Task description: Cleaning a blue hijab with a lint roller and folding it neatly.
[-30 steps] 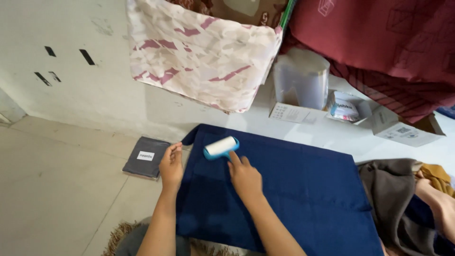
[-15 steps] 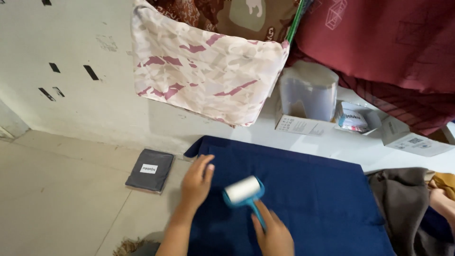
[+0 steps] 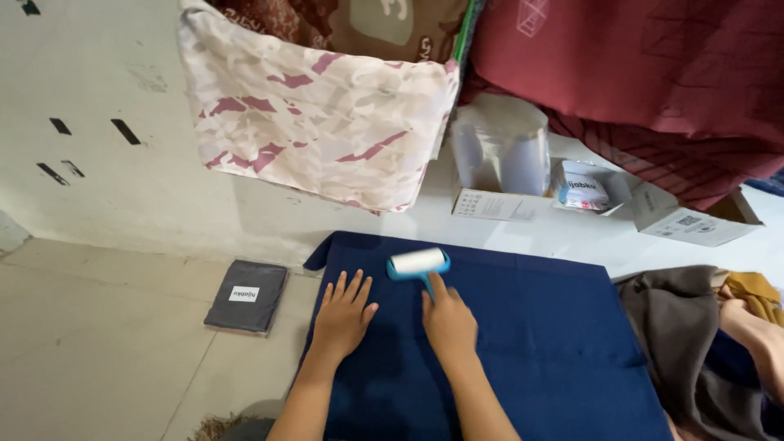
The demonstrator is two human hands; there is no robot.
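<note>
A dark blue cloth point(image 3: 523, 343) lies flat on the pale floor. My left hand point(image 3: 343, 314) rests flat on the cloth's left part, fingers spread, holding nothing. My right hand point(image 3: 447, 320) grips the blue handle of a lint roller point(image 3: 417, 263), index finger stretched along the handle. The roller's white drum lies on the cloth near its far edge, just beyond my fingers.
A dark grey flat packet point(image 3: 247, 296) lies on the floor left of the cloth. Pink-patterned fabric point(image 3: 318, 122) hangs above. A clear plastic container point(image 3: 502, 147) and open cardboard boxes point(image 3: 694, 216) sit behind. Grey and brown clothes point(image 3: 694, 327) pile at the right.
The lint roller went from the cloth's far edge toward me, then back out to the far edge. My left hand stayed flat on the cloth.
</note>
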